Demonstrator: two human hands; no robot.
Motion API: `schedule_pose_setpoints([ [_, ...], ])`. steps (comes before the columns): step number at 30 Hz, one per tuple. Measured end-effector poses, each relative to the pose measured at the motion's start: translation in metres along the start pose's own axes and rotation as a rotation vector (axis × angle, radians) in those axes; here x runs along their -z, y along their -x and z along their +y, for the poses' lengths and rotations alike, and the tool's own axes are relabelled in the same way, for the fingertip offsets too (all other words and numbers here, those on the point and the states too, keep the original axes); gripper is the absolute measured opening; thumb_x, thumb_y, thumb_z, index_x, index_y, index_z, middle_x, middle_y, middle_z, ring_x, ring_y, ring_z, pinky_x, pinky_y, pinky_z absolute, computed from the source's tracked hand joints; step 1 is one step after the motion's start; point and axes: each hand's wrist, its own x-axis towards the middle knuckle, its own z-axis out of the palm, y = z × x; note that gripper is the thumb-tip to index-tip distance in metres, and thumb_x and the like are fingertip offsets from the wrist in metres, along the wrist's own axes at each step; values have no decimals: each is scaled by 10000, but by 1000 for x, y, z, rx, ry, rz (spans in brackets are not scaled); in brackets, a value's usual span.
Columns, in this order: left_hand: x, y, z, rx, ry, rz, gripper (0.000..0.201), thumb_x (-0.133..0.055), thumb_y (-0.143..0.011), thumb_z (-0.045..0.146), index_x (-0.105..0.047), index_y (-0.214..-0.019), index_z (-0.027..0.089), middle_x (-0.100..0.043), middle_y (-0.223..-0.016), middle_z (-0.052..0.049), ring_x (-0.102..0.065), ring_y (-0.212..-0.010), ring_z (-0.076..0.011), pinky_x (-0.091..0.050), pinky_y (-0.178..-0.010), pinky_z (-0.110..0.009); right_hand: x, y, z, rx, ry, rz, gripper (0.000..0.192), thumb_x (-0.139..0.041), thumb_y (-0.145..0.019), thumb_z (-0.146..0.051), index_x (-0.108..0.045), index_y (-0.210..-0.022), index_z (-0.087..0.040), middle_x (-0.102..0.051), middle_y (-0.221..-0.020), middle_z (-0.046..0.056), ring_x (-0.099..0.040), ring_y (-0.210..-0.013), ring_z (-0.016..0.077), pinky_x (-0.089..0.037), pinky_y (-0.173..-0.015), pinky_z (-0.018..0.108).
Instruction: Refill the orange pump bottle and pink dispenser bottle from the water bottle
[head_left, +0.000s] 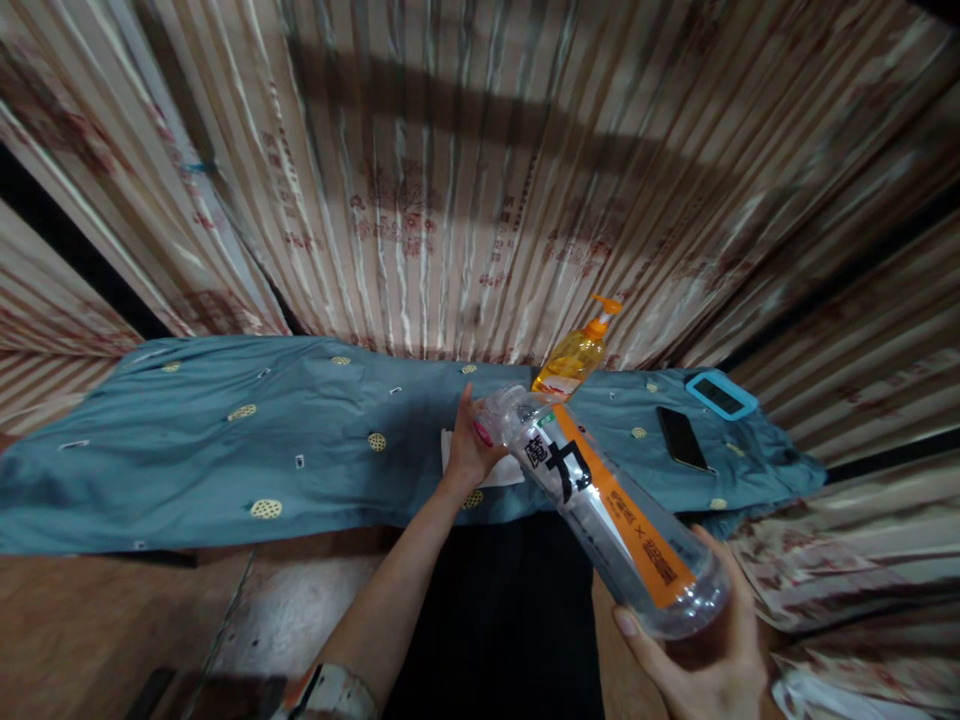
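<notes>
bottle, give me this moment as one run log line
clear bottle tilted, neck away | right hand holds base | left hand at cap end | pump bottle, black phone on blue cloth

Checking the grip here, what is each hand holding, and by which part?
Right hand grips the clear bottle by its base; left hand is at its neck end.
</notes>
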Motion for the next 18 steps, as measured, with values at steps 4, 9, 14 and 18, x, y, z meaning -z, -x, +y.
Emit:
schedule_pose_setpoints([
  [4, 1, 0, 2, 19, 8, -9, 1181, -930, -577, 325, -250, -1535, 214, -659, -1271, -156, -674, -1148, -323, -530, -1030, -511, 1, -1, 0, 24, 13, -6, 1066, -873, -557, -485, -423, -1475, -184, -513, -1415, 168, -530, -1253, 373, -445, -1029, 514],
  [9, 2, 0, 4, 32, 31, -18, 1166, -917, -584, 315, -250, -1536, 220, -660, -1271, -154, -673, -1151, -326, -523, -1038, -530, 3, -2, 2, 58, 55, -20, 1040, -866, -582, -520, -419, -1470, -215, -528, -1389, 137, -556, -1217, 336, -443, -1039, 482],
  [14, 2, -1, 7, 30, 22, -13, 1159, -915, -587, 317, -257, -1534, 212, -662, -1267, -159, -678, -1134, -327, -531, -1023, -538, 2, -1, -1, 85, 60, -14, 1012, -866, -588, -517, -443, -1458, -220, -549, -1359, 121, -568, -1181, 305, -477, -962, 415],
  [18, 2, -1, 7, 33, 26, -10, 1177, -923, -575, 349, -257, -1534, 204, -657, -1266, -163, -676, -1140, -330, -531, -1025, -534, 1, -1, -2, 49, 32, -15, 1043, -872, -575, -513, -423, -1472, -226, -538, -1381, 130, -561, -1205, 320, -453, -1014, 457],
])
